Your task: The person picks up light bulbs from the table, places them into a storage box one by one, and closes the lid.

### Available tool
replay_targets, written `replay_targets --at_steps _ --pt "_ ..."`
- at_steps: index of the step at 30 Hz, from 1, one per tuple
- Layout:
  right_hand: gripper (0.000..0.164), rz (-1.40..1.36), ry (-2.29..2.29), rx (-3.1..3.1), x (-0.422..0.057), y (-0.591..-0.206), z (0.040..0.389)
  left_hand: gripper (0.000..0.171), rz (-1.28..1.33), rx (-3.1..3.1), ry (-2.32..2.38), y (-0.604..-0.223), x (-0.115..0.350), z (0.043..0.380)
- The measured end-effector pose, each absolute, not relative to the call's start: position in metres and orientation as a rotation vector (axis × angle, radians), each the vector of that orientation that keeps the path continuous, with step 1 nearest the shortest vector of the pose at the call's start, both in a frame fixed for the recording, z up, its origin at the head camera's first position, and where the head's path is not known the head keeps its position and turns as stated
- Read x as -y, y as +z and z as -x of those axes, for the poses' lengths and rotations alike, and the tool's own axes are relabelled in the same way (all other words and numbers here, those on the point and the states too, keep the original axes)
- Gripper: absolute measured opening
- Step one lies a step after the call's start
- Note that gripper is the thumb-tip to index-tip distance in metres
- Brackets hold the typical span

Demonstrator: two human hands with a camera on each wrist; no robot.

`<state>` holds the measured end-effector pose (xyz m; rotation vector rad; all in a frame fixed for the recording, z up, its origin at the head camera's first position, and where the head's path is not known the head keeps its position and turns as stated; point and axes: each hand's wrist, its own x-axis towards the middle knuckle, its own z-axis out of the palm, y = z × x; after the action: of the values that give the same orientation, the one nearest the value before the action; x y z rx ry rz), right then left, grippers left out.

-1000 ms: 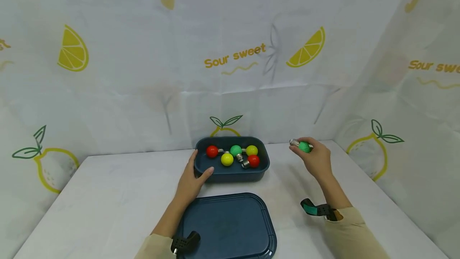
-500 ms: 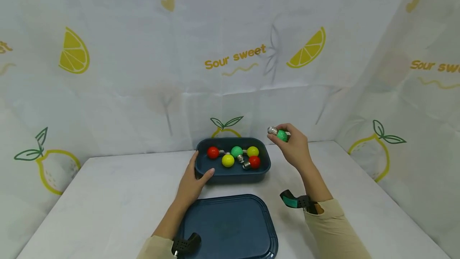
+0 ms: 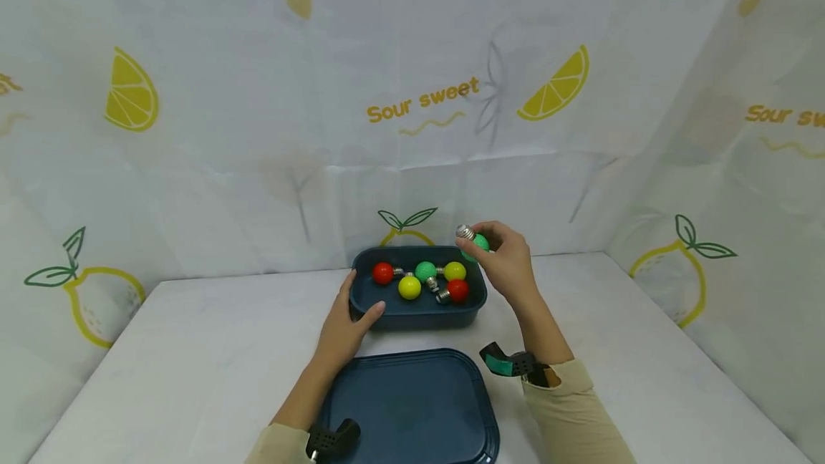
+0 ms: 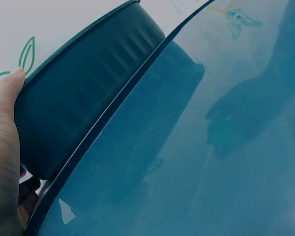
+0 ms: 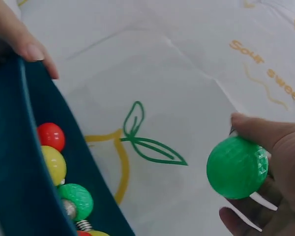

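A green light bulb (image 3: pixel 481 241) with a silver screw base is held between the thumb and fingers of my right hand (image 3: pixel 510 268). It hangs above the right end of a dark blue plastic box (image 3: pixel 422 321), base pointing up and left. In the right wrist view the green globe (image 5: pixel 237 168) faces the camera. My left hand (image 3: pixel 339 330) grips the box's left end, thumb over the front rim. Inside the box lie two red bulbs, a red one (image 3: pixel 382 273) at the left, two yellow bulbs, such as the front one (image 3: pixel 409 288), and another green bulb (image 3: pixel 425 271).
A dark blue lid (image 3: pixel 412 407) lies flat on the white table (image 3: pixel 213 371) in front of the box, partly under my left forearm. Behind the table rises a white cloth (image 3: pixel 251 113) printed with lemons and lettering. Each wrist wears a black strap.
My right hand has carried the green bulb leftward from the right of the box to above its right end. My left hand stays on the box, and the bulbs inside have not moved.
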<state>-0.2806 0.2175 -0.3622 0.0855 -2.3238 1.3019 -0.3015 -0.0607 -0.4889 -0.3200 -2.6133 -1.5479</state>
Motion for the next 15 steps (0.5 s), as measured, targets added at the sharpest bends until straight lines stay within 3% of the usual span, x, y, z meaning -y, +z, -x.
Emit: replay_targets --at_steps 8,15 --pt "0.055 -0.204 1.323 2.256 -0.204 -0.373 0.287 0.091 0.312 2.613 -1.542 -0.487 0.065 0.301" --pt "0.041 -0.207 1.182 2.228 -0.204 -0.382 0.289 0.09 0.327 2.596 -1.544 -0.49 0.062 0.303"
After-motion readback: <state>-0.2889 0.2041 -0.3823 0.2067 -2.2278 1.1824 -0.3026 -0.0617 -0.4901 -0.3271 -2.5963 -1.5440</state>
